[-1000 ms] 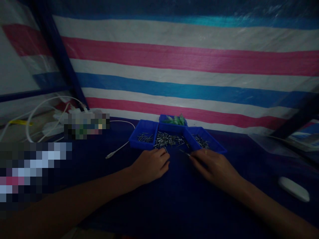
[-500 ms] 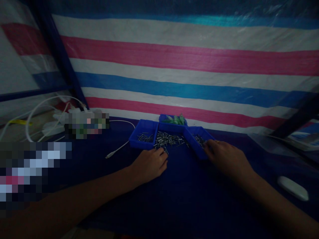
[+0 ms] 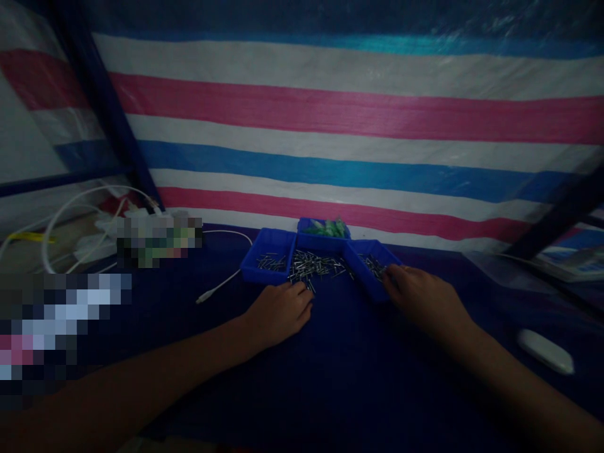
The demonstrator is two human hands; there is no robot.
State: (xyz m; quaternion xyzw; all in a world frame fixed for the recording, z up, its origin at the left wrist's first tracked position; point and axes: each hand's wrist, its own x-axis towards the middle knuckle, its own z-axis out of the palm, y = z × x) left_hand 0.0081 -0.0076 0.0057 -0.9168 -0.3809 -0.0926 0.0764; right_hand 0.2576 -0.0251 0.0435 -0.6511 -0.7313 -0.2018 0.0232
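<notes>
My left hand (image 3: 279,311) rests on the dark blue cloth with its fingers curled, fingertips at the near edge of a loose pile of small metal pins (image 3: 315,264). Whether it holds a pin is too dark to tell. My right hand (image 3: 422,297) lies over the near corner of the right blue tray (image 3: 365,277), fingers bent down toward the pins inside. A left blue tray (image 3: 268,259) holds a few pins. A back blue tray (image 3: 317,237) holds green pieces (image 3: 327,228).
A white cable (image 3: 218,286) runs across the cloth left of the trays. White cords and plugs (image 3: 89,236) lie at the far left. A white oval object (image 3: 545,350) sits at the right. A striped tarp (image 3: 358,119) stands behind the trays.
My right hand moved from the cloth in front of the pin pile rightward to the right tray and stays there. My left hand barely shifted.
</notes>
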